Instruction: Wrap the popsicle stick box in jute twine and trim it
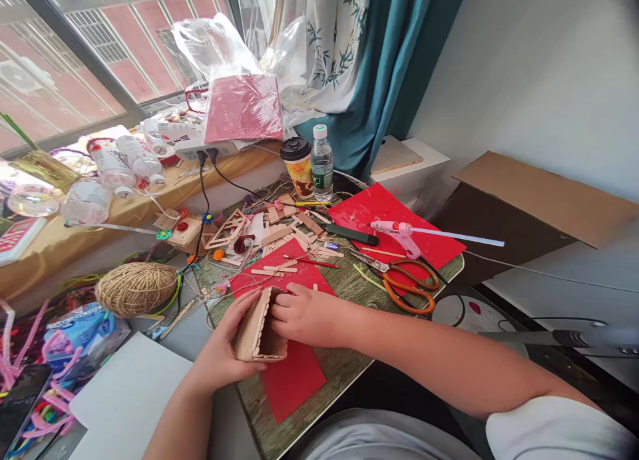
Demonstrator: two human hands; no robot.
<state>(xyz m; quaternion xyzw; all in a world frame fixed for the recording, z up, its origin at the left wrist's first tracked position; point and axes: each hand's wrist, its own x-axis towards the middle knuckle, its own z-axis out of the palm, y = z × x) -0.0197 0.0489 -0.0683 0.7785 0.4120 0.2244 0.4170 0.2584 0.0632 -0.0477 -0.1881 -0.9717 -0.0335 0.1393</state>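
A small box made of popsicle sticks [249,333] is held tilted over the table, its open side facing right. My left hand [227,337] is wrapped round the box's left side, thumb along the lower edge. My right hand [304,317] is at the box's right side, fingers curled over the wall and partly inside, so the fingertips are hidden. Red paper [294,380] lies under the box, with several loose sticks [274,269] and a red pencil [314,261] just beyond it.
Scissors with orange handles [412,283] and a pink glue gun [397,230] lie at the right on red card [369,204]. A water bottle [322,164] and a paper cup [298,167] stand at the back. A twine ball [136,288] sits left, near black power cords [206,194].
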